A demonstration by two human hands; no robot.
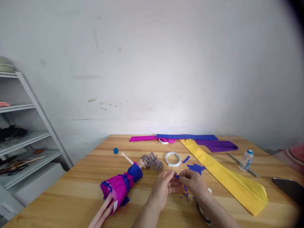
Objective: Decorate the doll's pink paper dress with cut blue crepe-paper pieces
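My left hand (162,187) and my right hand (193,183) meet over the wooden table (78,186), fingertips pinching a tiny blue paper piece (177,176) between them. Small blue scraps (185,193) lie under the hands. A doll (123,185) in a magenta and blue paper dress lies to the left, head toward the middle. A white tape roll (173,158) sits just beyond my hands, with a larger blue paper cutout (196,168) to its right. Scissors (203,214) lie partly hidden under my right forearm.
A long yellow paper strip (228,179) runs diagonally at the right. Magenta (142,138), blue (187,136) and purple (217,145) paper lie at the far edge. A glue bottle (246,160), a dark phone (288,186), a blue cap (116,150) and a shelf (26,139) at left.
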